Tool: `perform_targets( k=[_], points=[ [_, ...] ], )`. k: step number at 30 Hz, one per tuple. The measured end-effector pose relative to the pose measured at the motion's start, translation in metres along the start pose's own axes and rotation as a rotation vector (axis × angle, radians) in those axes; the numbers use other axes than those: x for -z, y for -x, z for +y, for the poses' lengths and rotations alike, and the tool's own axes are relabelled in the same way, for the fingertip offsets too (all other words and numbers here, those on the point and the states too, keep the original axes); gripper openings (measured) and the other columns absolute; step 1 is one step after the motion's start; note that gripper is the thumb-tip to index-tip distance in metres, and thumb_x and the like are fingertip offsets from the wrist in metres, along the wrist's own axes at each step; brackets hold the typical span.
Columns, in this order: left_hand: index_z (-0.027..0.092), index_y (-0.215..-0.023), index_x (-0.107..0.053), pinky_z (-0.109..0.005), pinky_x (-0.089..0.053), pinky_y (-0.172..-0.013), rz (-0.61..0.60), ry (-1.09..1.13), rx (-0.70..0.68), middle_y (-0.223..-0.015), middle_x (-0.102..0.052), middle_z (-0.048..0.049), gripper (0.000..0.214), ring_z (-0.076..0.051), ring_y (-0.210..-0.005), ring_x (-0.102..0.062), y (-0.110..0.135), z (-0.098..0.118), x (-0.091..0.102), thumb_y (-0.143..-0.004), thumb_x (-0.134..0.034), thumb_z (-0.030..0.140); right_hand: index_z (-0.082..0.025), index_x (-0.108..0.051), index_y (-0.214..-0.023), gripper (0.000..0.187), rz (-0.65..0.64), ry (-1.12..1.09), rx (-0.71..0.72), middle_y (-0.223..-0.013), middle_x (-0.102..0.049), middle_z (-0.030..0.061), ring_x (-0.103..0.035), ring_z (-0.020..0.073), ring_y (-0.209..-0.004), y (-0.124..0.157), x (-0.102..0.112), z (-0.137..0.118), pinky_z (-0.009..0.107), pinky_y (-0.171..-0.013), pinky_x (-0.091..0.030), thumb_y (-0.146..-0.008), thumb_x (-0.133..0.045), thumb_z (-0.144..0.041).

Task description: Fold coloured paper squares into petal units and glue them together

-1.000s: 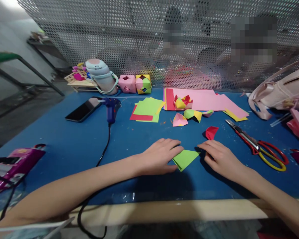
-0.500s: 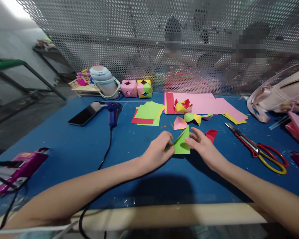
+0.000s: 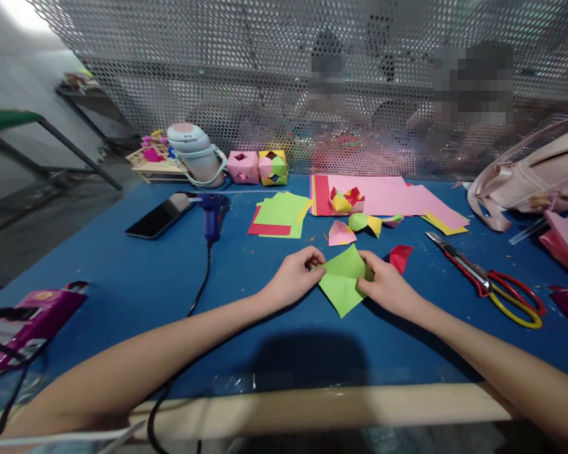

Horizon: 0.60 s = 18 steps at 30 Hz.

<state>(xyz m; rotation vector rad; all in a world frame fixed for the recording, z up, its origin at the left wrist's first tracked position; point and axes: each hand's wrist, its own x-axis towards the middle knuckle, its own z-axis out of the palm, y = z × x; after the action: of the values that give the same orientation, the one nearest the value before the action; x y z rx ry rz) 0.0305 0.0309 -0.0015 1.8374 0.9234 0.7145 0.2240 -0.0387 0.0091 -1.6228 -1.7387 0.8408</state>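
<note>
A green paper square, lightly creased and opened out with a corner toward me, is held between my hands just above the blue table. My left hand pinches its left corner between thumb and fingers. At the right corner, my right hand grips the sheet with the thumb on top and fingers behind. Just beyond lie a pink folded paper piece and a green-and-yellow folded strip. A red folded piece rests beside my right hand.
Loose coloured squares and a blue glue gun with its cord lie to the left, near a phone. Scissors and a utility knife are at right. Folded paper balls and a flask stand by the mesh panel.
The green paper has gone from folded over to opened out into a flat diamond. My right hand has shifted from beside the fold to the sheet's right corner.
</note>
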Motion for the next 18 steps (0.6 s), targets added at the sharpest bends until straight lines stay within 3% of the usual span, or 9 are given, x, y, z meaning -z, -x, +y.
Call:
perform_targets(
  k=[7, 10, 15, 18],
  points=[
    [0.018, -0.085, -0.052, -0.026, -0.04, -0.068, -0.121, -0.368, -0.166, -0.076, -0.055, 0.0005, 0.02, -0.014, -0.074, -0.05, 0.0, -0.007, 0.002, -0.069, -0.048, 0.007, -0.019, -0.051, -0.09, 0.021, -0.042, 0.121, 0.005, -0.08, -0.059, -0.0004, -0.053, 0.0144, -0.069, -0.007, -0.004, 0.009, 0.025, -0.061, -0.04, -0.07, -0.05, -0.013],
    [0.019, -0.09, -0.053, -0.028, -0.039, -0.071, -0.151, -0.452, -0.23, -0.075, -0.056, 0.0006, 0.024, -0.015, -0.074, -0.05, 0.0, -0.008, 0.003, -0.069, -0.047, 0.007, -0.019, -0.05, -0.082, 0.012, -0.041, 0.216, 0.077, -0.075, -0.057, -0.0012, -0.05, 0.0147, -0.069, -0.009, -0.006, 0.01, 0.027, -0.065, -0.037, -0.071, -0.051, -0.013],
    [0.018, -0.084, -0.055, -0.03, -0.039, -0.072, -0.206, -0.506, -0.348, -0.078, -0.058, -0.0017, 0.018, -0.016, -0.075, -0.049, 0.0, -0.011, 0.004, -0.073, -0.045, 0.007, -0.017, -0.051, -0.105, 0.032, -0.075, 0.308, 0.223, -0.096, -0.06, 0.0059, -0.051, 0.02, -0.087, -0.009, -0.007, 0.013, 0.034, -0.078, -0.036, -0.074, -0.049, -0.01],
    [0.018, -0.09, -0.055, -0.028, -0.041, -0.076, -0.244, -0.438, -0.379, -0.086, -0.059, -0.0036, 0.025, -0.017, -0.083, -0.05, 0.001, -0.011, 0.004, -0.074, -0.042, 0.003, -0.019, -0.051, -0.111, 0.038, -0.087, 0.339, 0.294, -0.102, -0.061, 0.0068, -0.052, 0.0207, -0.092, -0.007, -0.006, 0.014, 0.035, -0.079, -0.036, -0.076, -0.046, -0.008]
  ],
)
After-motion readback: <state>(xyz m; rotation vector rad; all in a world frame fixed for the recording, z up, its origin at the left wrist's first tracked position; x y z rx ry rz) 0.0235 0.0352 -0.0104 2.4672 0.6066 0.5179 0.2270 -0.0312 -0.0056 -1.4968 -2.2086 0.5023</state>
